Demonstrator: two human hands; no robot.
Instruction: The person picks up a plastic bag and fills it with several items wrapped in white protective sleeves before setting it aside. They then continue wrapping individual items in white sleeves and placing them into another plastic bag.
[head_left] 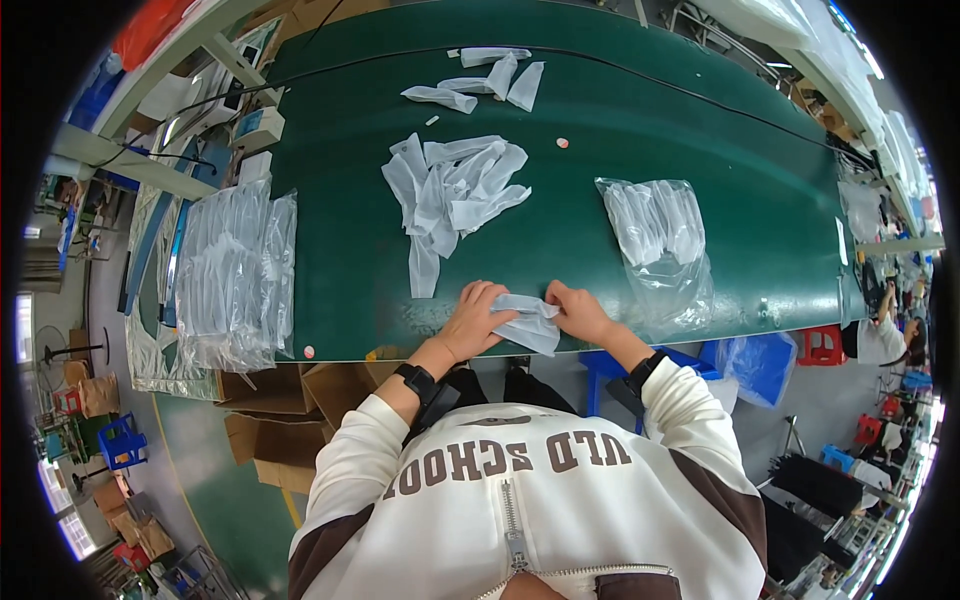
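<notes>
At the near edge of the table, I hold a thin, white, see-through piece [529, 330], soft like cloth or film, with folds across it. My left hand [472, 322] has its left end between thumb and fingers. My right hand [581, 312] is closed in a pinch at its upper right corner. Beyond my hands lies a loose heap of similar white pieces [445, 190], overlapping at odd angles. Farther back, several more white pieces [450, 98] lie scattered. Whether the pieces are fabric or plastic, I cannot tell.
To the right lies a clear bag [668, 285] with white pieces in it. Filled clear bags [232, 275] are stacked at the table's left edge. A black cable [640, 68] crosses the far side of the green table [345, 250]. Open cardboard boxes [285, 440] stand below.
</notes>
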